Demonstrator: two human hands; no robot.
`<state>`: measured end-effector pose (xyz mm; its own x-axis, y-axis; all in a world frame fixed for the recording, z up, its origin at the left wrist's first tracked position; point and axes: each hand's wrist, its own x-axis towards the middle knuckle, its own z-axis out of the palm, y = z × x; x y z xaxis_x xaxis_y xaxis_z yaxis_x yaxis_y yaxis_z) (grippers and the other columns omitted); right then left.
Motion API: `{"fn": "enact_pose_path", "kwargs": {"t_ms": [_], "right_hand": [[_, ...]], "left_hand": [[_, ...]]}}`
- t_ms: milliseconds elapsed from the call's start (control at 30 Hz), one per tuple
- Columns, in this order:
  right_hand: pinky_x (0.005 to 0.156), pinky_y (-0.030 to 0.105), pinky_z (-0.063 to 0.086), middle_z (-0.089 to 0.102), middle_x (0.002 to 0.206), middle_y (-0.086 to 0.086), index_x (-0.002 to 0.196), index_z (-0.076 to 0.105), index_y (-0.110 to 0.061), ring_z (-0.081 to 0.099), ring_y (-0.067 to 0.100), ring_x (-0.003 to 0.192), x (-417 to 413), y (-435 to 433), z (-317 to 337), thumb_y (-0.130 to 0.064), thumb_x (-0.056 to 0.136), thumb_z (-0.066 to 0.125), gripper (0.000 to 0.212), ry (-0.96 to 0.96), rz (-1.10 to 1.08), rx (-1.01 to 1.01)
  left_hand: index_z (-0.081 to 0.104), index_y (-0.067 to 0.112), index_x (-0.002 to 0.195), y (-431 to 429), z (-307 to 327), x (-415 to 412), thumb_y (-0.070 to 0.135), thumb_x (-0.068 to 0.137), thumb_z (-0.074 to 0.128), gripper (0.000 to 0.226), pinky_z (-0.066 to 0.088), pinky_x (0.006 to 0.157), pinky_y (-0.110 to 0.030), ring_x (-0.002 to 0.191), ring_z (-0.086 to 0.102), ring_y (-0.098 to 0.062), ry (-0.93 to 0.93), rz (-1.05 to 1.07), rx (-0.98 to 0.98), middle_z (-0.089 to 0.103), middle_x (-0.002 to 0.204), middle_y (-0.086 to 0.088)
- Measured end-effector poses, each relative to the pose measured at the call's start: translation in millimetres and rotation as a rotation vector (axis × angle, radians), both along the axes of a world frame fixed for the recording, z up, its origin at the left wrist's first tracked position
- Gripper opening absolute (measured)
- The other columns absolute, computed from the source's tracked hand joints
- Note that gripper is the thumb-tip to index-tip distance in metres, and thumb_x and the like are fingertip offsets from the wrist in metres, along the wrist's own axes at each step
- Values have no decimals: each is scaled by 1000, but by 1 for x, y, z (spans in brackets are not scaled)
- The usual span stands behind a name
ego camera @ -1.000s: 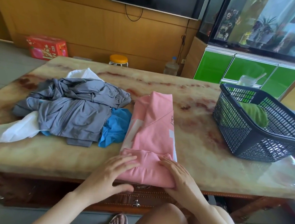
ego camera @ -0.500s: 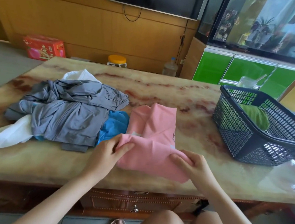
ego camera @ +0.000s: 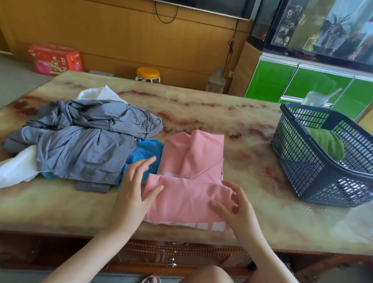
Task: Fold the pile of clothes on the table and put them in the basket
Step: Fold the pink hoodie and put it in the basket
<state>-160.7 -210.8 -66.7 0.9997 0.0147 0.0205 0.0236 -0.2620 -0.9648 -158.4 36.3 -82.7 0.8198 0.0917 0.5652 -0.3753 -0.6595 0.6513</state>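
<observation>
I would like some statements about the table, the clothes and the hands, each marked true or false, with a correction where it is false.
1. The basket already holds a green item. True.
2. The pink garment lies inside the basket. False: it lies on the table, near the front edge.
3. Both hands are open. True: the left hand and the right hand have spread fingers at the pink garment's near fold.
4. The grey clothes are neatly folded. False: they lie crumpled in a pile.
5. The basket stands on the left of the table. False: it stands on the right.
</observation>
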Motion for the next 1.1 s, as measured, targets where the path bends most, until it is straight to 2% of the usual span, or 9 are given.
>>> {"fn": "enact_pose_path", "kwargs": {"t_ms": [100,200,267,433,567,700,800,900,1100], "right_hand": [[71,13,49,48,121,-12,132,39,-48,57,-1,87,-4,-2,-9,-26,82,72,64,-235,-2,-275],[100,24,37,30,143,-15,133,46,-42,36,4,126,2,-8,-15,-31,85,66,53,-509,69,-500],[106,35,34,30,150,-11,131,54,-32,30,12,134,5,-11,-17,-36,89,58,42,-602,148,-626],[116,30,13,4,156,-21,147,11,-46,1,6,145,3,-25,-29,-69,68,66,99,-422,415,-788],[111,18,23,21,148,-28,142,23,-46,21,-2,136,5,-22,-24,-55,66,73,91,-394,363,-690],[86,1,31,40,124,-37,122,37,-55,44,-4,110,2,-20,-4,-55,64,63,63,-324,252,-649],[80,7,40,55,112,-31,114,45,-52,51,-5,101,1,-23,15,-59,60,73,61,-251,214,-552],[78,16,47,65,103,-20,111,56,-41,60,-1,94,4,-31,31,-41,61,85,58,-116,272,-356],[68,19,53,74,94,0,103,66,-13,70,14,87,26,-25,47,-14,80,68,23,66,258,24]], "left_hand": [[56,29,123,9,-1,-6,28,93,50,32,40,104,-25,125,43,-2,-79,-234,262,51,129,9],[38,37,140,21,-6,-13,52,89,46,54,36,109,-32,139,24,0,137,-423,343,27,149,21],[20,40,146,28,-8,-13,60,80,58,79,31,110,-28,141,14,1,165,-450,450,12,153,24],[19,40,147,32,-8,-2,55,63,72,101,28,105,-18,133,26,4,170,-417,575,17,151,22],[21,50,142,30,-3,4,58,66,71,91,27,105,-14,126,33,8,182,-408,514,31,141,27],[29,56,130,27,10,-1,64,65,70,78,40,89,-7,108,44,18,211,-322,329,48,124,33],[41,46,123,26,31,0,68,63,67,69,38,81,-1,98,50,20,224,-320,193,51,112,40],[49,47,114,28,48,9,69,58,69,63,43,86,-11,100,54,9,367,-393,126,54,110,35],[46,47,113,11,59,43,80,64,45,60,45,85,-30,99,59,-9,477,-277,20,61,109,16]]}}
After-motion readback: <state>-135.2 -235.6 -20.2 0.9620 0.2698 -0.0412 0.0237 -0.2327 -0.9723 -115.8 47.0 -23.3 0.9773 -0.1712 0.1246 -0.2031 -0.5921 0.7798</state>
